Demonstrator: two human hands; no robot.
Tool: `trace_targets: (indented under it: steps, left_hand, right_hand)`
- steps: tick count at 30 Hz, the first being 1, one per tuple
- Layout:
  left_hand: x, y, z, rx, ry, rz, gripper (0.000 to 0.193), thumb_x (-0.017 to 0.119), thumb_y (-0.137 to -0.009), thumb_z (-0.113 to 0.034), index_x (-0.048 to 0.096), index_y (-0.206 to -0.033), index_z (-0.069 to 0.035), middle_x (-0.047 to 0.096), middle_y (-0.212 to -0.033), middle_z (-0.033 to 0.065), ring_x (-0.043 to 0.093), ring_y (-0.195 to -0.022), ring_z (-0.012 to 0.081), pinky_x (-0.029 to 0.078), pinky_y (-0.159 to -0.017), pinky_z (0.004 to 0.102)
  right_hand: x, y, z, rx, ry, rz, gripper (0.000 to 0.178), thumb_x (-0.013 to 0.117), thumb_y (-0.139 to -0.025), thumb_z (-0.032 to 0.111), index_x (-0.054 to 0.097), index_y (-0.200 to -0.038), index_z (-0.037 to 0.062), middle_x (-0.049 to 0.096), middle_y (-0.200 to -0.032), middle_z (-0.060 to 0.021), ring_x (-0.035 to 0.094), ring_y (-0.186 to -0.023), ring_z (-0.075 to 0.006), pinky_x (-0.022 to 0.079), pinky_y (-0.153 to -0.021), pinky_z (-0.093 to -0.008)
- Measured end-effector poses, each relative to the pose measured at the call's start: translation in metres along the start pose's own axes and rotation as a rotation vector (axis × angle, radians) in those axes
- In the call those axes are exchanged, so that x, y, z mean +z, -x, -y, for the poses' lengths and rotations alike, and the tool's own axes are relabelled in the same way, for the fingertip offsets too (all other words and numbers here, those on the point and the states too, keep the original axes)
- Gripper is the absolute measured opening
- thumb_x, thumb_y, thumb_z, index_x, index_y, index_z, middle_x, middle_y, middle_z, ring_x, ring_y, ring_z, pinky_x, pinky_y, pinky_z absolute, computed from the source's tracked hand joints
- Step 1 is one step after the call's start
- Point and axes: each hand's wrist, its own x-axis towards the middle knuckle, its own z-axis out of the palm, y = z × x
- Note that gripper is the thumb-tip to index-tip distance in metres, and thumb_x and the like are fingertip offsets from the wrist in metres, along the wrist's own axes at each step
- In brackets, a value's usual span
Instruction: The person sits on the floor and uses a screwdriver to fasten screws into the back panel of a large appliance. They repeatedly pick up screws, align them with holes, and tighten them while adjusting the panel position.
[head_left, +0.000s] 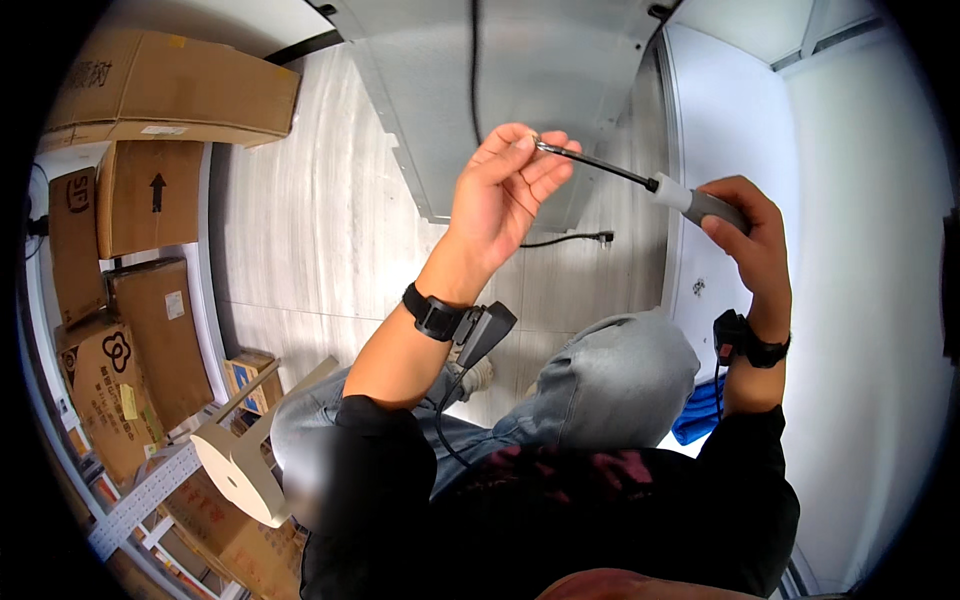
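My right hand is wrapped round the grey handle of a screwdriver, its dark shaft pointing left. At the tip, my left hand pinches a small shiny screw between thumb and forefinger, with the other fingers loosely curled. The screw meets the driver's tip, though its exact seating is too small to make out. Both hands are raised in front of a large grey metal panel. A little pile of small metal screws lies on the white ledge below my right hand.
A black cable hangs down the panel, and a plug lies on the floor. Cardboard boxes fill a shelf on the left, near a beige piece of furniture. Something blue lies by my right knee. A white wall rises at right.
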Motion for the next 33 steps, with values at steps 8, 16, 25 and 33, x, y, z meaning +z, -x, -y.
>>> trace_targets:
  steps: [8,16,25,33]
  left_hand:
    - [0.021,-0.001,-0.059,-0.027,-0.072,0.109,0.007,0.049,-0.093,-0.006,0.054,-0.093,-0.002,0.062,-0.104,0.0193,0.062,-0.103,0.0309,0.056,-0.087,0.0345]
    - [0.008,-0.026,-0.148,-0.046,-0.067,-0.110,0.007,0.048,-0.090,-0.004,0.053,-0.091,-0.001,0.062,-0.100,0.0174,0.064,-0.097,0.0297,0.058,-0.079,0.0314]
    - [-0.015,-0.049,-0.226,-0.081,-0.138,-0.146,0.013,0.049,-0.093,-0.009,0.052,-0.096,0.003,0.062,-0.099,0.0184,0.064,-0.095,0.0290,0.059,-0.078,0.0300]
    - [-0.003,-0.098,-0.256,-0.170,-0.168,-0.135,0.018,0.053,-0.094,-0.017,0.059,-0.099,-0.001,0.066,-0.091,0.0096,0.066,-0.080,0.0219,0.057,-0.067,0.0291]
  right_hand:
    - [0.033,0.013,0.065,0.059,-0.052,-0.163,0.024,0.068,-0.081,0.015,0.061,-0.099,0.0019,0.060,-0.078,-0.0007,0.050,-0.068,-0.0070,0.040,-0.062,-0.0205]
    - [0.116,-0.036,0.139,-0.116,0.313,-0.349,0.026,0.071,-0.076,0.010,0.060,-0.098,0.0024,0.064,-0.080,-0.0115,0.062,-0.066,-0.0204,0.048,-0.059,-0.0282]
    - [0.197,-0.084,0.190,-0.283,0.475,-0.523,0.027,0.072,-0.070,0.007,0.060,-0.095,0.0057,0.058,-0.076,-0.0085,0.058,-0.062,-0.0271,0.046,-0.053,-0.0342]
    - [0.245,-0.118,0.190,0.064,0.009,-0.442,0.040,0.070,-0.076,0.015,0.048,-0.106,0.0030,0.062,-0.089,-0.0143,0.062,-0.070,-0.0261,0.049,-0.064,-0.0351]
